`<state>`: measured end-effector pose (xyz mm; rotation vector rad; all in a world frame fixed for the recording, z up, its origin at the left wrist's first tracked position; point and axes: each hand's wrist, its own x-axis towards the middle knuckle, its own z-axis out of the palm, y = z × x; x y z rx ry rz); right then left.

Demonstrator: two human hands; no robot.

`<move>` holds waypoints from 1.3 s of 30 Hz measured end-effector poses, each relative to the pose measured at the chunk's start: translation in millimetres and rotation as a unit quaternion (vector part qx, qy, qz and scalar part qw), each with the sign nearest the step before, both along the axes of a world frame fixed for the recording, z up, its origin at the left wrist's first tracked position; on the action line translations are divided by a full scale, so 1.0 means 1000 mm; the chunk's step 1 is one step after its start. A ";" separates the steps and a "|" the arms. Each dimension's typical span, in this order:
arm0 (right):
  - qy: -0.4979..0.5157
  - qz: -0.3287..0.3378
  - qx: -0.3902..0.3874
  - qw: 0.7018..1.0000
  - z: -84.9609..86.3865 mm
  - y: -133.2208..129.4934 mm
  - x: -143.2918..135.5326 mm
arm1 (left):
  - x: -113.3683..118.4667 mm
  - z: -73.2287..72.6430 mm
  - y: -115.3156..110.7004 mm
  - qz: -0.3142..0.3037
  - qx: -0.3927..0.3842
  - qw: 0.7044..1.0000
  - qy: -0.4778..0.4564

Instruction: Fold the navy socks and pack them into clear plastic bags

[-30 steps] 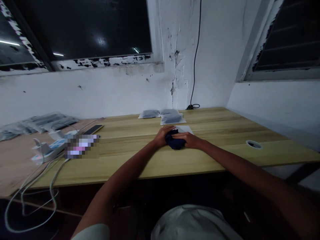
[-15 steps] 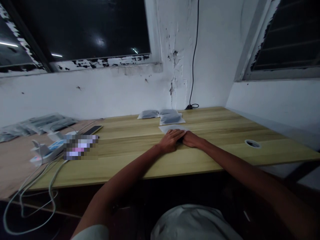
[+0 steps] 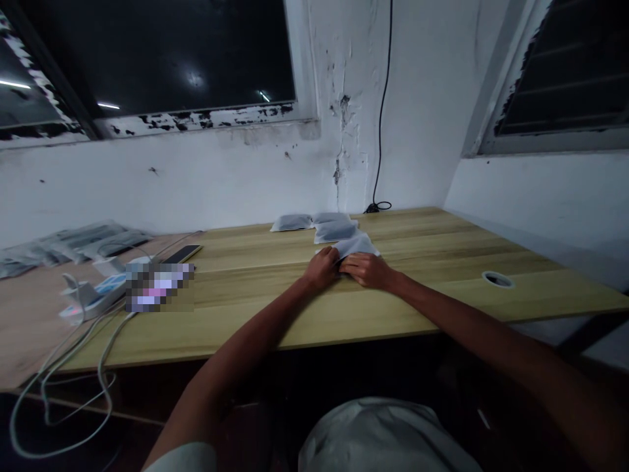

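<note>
A frosted, pale plastic pouch (image 3: pixel 354 245) lies on the wooden table in front of me, its near edge between my hands. My left hand (image 3: pixel 323 267) is closed at the pouch's near left edge, fingers curled in. On the other side, my right hand (image 3: pixel 365 269) has its fingers pressed together on the near edge. Something dark shows in the narrow gap under the fingers, too hidden to name. Just beyond lies another filled pouch (image 3: pixel 336 231), with two more behind it by the wall, one of them a grey-white pouch (image 3: pixel 291 223) at the left.
At the left stand a white power strip (image 3: pixel 109 286) with plugs and looping cables (image 3: pixel 101 360), a blurred-out lit item (image 3: pixel 160 287) and a dark phone-like slab (image 3: pixel 184 254). Several plastic packets (image 3: pixel 93 241) lie farther back. A black cable (image 3: pixel 381 131) hangs down the wall; a round grommet hole (image 3: pixel 498 280) is at right.
My hands were together, left laid over right; now they are slightly apart, gripping the pouch's near edge. More of the pouch shows, raised and tilted beyond my fingers.
</note>
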<state>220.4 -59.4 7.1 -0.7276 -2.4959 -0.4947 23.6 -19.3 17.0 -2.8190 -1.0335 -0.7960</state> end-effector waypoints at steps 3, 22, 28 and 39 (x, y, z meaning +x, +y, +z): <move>0.045 -0.043 0.039 0.997 0.003 -0.003 -0.003 | -0.005 0.000 0.004 0.009 -0.032 0.999 0.037; 0.221 -0.115 -0.215 0.944 -0.004 0.019 0.033 | -0.037 0.009 0.030 0.065 0.021 0.986 0.150; 0.166 -0.048 -0.149 0.974 -0.008 0.016 0.019 | -0.017 0.005 0.004 -0.117 0.056 0.991 0.040; 0.126 -0.137 -0.096 0.978 -0.008 0.009 0.007 | -0.003 0.001 -0.006 -0.076 0.064 0.993 0.059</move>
